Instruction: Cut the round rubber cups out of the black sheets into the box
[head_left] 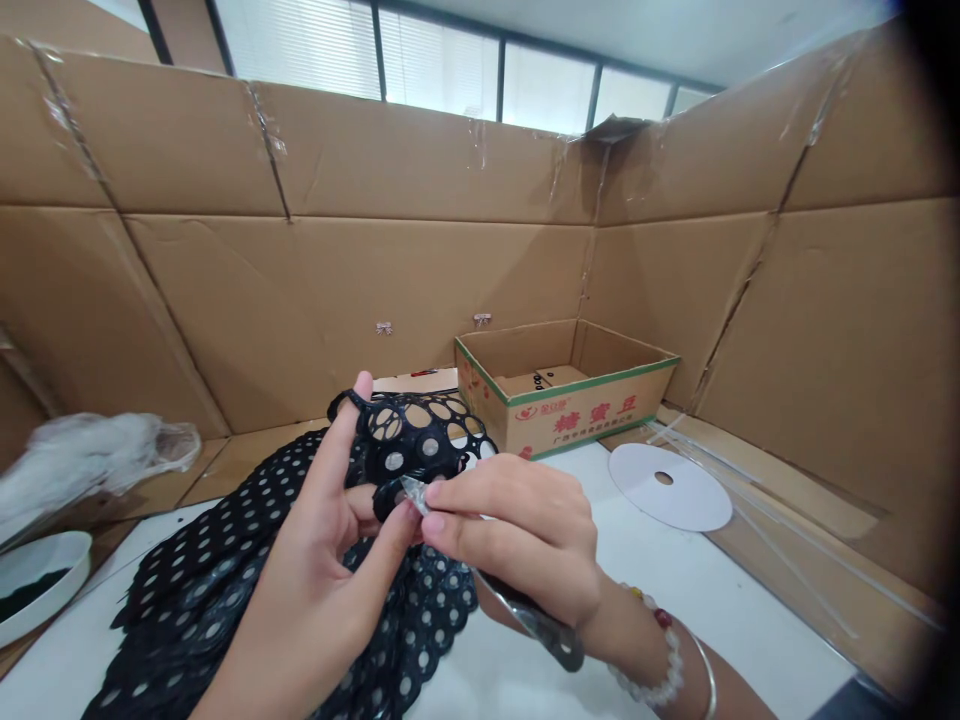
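A black sheet full of round holes [225, 560] lies across the white table and rises at its far end. My left hand [322, 570] grips that raised end, with the index finger up along its edge and the thumb pressed near one hole. My right hand [517, 540] is closed on a slim metal tool [532, 620]. The tool's pointed tip [411, 490] touches the sheet right by my left thumb, and its handle runs back under my palm. A beaded bracelet and a thin bangle sit on my right wrist.
An open cardboard box with green trim and red print [585, 400] stands behind the hands. A white disc with a centre hole [675, 490] lies to the right. At the left are a white bowl with dark bits [34, 590] and a crumpled plastic bag [82, 455]. Cardboard walls surround the table.
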